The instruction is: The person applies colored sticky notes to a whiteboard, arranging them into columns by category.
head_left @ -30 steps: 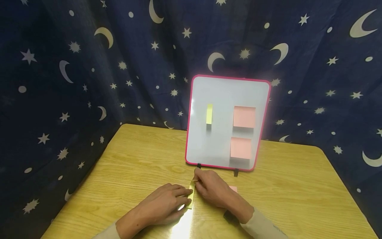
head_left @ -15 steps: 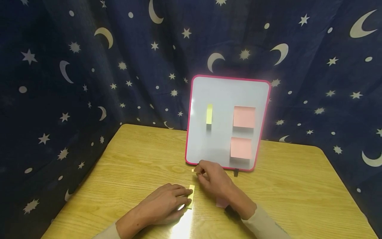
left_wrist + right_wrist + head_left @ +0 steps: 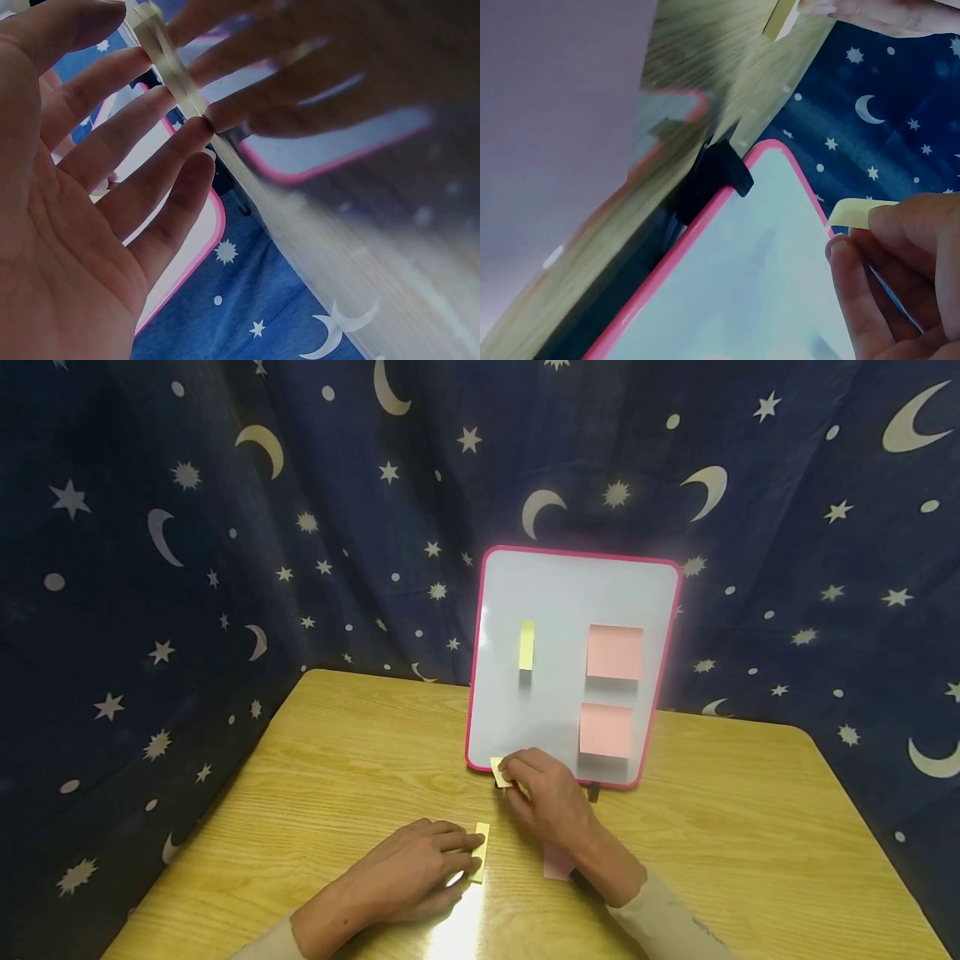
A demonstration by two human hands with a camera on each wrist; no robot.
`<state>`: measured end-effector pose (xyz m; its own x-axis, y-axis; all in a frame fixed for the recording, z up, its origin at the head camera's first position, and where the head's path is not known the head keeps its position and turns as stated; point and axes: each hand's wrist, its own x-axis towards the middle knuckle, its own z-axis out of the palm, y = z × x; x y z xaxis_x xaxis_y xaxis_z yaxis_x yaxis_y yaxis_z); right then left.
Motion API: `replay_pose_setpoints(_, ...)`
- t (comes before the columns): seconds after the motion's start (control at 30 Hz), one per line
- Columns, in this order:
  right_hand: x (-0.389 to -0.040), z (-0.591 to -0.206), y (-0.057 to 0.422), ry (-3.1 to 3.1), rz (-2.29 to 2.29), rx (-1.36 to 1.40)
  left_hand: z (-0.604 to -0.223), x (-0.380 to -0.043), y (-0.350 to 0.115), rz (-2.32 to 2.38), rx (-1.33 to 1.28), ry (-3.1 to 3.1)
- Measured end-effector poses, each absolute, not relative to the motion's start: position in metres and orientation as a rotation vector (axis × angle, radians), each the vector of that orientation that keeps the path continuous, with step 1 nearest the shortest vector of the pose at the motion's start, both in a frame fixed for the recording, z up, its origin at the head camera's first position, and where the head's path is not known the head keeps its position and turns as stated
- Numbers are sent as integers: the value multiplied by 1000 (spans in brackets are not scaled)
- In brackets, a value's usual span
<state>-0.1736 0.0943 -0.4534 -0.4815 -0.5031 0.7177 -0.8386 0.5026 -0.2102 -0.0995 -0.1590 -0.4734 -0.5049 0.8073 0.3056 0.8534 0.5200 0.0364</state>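
Note:
My right hand [image 3: 551, 797] pinches a small yellow sticky note [image 3: 500, 772] between thumb and fingers, just in front of the whiteboard's lower left edge. In the right wrist view the note [image 3: 855, 213] curls at its free end. The fingertips of my left hand [image 3: 412, 868] rest on a narrow yellow sticky-note pad [image 3: 480, 853] on the table; its fingers look fairly straight in the left wrist view. The pink-framed whiteboard [image 3: 558, 593] stands upright, bearing one yellow sticky note [image 3: 527, 646] at left and two pink sticky notes [image 3: 615, 652] at right.
A pink sticky-note pad [image 3: 557, 863] lies on the wooden table [image 3: 360, 752], partly under my right forearm. Black feet [image 3: 594, 792] hold up the whiteboard. A dark blue curtain [image 3: 337, 510] with moons and stars hangs behind and at the left.
My right hand has lifted the yellow note off the pad and carried it forward and up to the whiteboard's lower edge. My left hand has stayed on the pad.

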Motion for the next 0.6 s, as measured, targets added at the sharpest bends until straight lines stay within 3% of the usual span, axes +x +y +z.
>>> replay_pose_setpoints(0.6, -181, -444, 98, -2012, 557, 1050, -473, -100, -159, -276, -1401, -2525)
